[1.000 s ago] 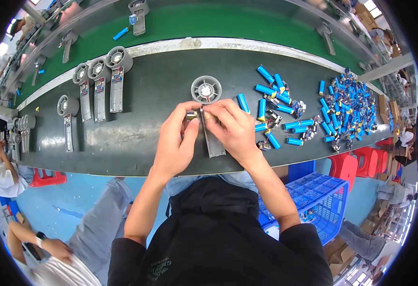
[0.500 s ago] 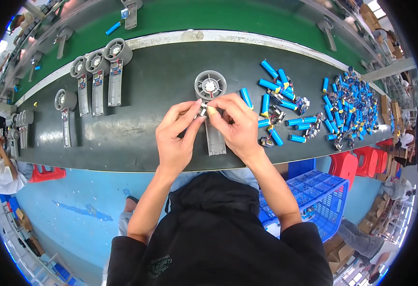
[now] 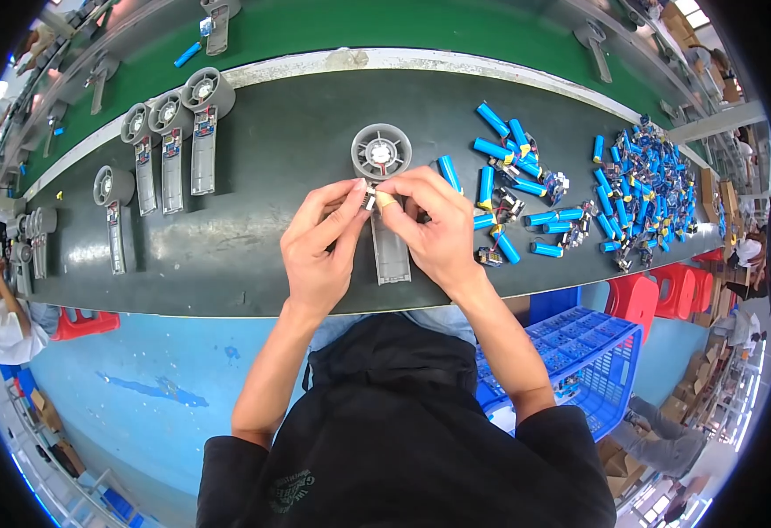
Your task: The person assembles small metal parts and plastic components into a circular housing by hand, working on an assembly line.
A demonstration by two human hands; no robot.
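Grey plastic makes up the fan housing (image 3: 381, 151) at the centre of the frame, its round head toward the top and its open, trough-like handle (image 3: 392, 260) pointing down the frame, flat on the dark worktop (image 3: 297, 132). Over the top of that handle, just below the round head, both hands meet. The left hand (image 3: 319, 251) has thumb and forefinger nearly closed, pinching a small metal-and-dark part (image 3: 369, 195) between their tips. The right hand (image 3: 434, 224) comes in from the other side with its fingers curled and tips drawn close together beside the same part; whether they grip it too, I cannot tell. A yellowish patch (image 3: 386, 201) shows at the right fingertips, too small to identify. Just right of the right hand lie loose blue cells (image 3: 487, 187) with wired boards, and a denser heap of blue cells (image 3: 649, 194) spreads at the right of the frame. Three similar fan units (image 3: 203, 158) stand side by side at upper left, with another unit (image 3: 114, 233) lower and further left. At lower right is a blue crate (image 3: 610, 387), near red stools (image 3: 632, 304).
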